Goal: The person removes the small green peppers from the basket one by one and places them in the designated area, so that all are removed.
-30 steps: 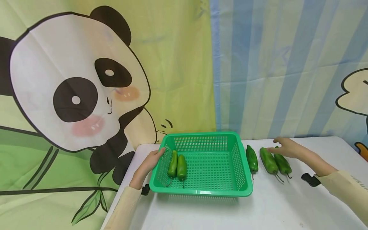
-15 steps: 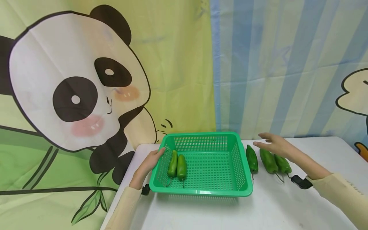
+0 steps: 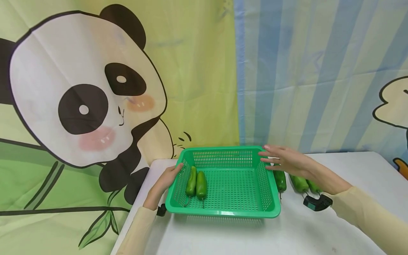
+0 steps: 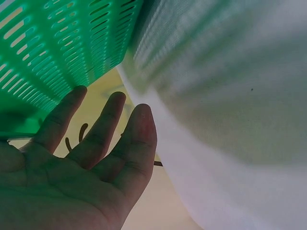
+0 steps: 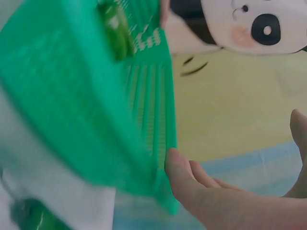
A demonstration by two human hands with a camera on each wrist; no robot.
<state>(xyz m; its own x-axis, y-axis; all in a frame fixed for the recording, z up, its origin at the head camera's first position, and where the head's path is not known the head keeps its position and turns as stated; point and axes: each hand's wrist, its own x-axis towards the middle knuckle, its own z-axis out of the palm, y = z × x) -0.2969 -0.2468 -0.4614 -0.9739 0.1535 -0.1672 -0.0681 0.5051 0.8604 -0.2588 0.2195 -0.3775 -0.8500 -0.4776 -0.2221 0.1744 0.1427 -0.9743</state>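
Note:
A green plastic basket [image 3: 223, 213] with slotted walls stands on the table. Inside, at its left end, lie two green peppers [image 3: 201, 186]. My left hand [image 3: 165, 180] holds the basket's left rim, thumb over the edge; in the left wrist view the other fingers [image 4: 139, 139] spread along the outside of the wall. At the far right corner of the basket my right hand [image 3: 288, 161] has its fingers extended, overlapping the rim, with nothing in its grasp. Below that hand, right of the basket, are more green peppers [image 3: 280, 182], partly hidden by it.
The white table [image 3: 306, 233] runs up to a printed curtain [image 3: 197, 88] behind the basket. A panda is drawn on the curtain's left part. A black device [image 3: 317, 203] sits on the right wrist.
My right hand has moved left from above the loose peppers to the basket's right rim, its fingers straightening. My left hand, the basket and the peppers stay in place.

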